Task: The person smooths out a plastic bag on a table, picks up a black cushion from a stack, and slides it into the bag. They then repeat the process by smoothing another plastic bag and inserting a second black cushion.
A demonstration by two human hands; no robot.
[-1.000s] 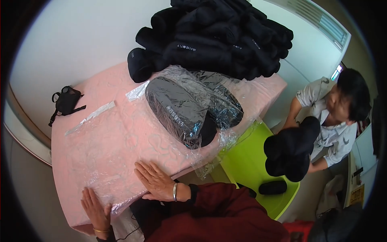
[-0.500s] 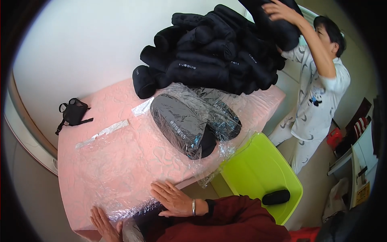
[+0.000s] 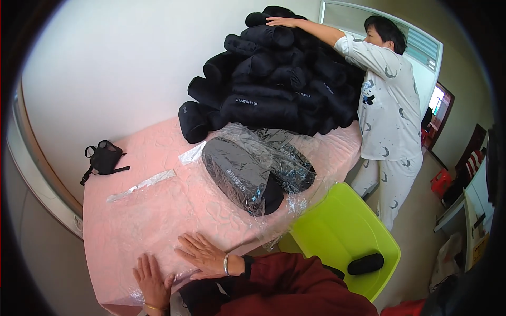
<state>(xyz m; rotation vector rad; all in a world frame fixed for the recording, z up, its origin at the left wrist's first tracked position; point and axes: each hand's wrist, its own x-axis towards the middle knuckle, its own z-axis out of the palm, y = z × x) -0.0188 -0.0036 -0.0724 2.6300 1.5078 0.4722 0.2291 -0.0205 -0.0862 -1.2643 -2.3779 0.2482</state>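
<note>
A clear plastic bag lies flat on the pink-covered table, a white strip along its far edge. My left hand rests on the bag's near end, fingers stretched out and thumb apart. Beside it to the right, my right hand is also laid flat on the film, fingers pointing left and away. Neither hand grips anything. Farther off, two dark cushions in clear plastic lie side by side, one partly over the other.
Black roll-shaped cushions are heaped at the table's back. A co-worker stands at the right, one hand on the heap's top. A lime-green bin at the table's right edge holds a black roll. A black strapped pouch lies far left.
My hands have slid away from the table's near edge, the right one also leftward. The co-worker has placed a dark cushion onto the heap. The view has shifted slightly.
</note>
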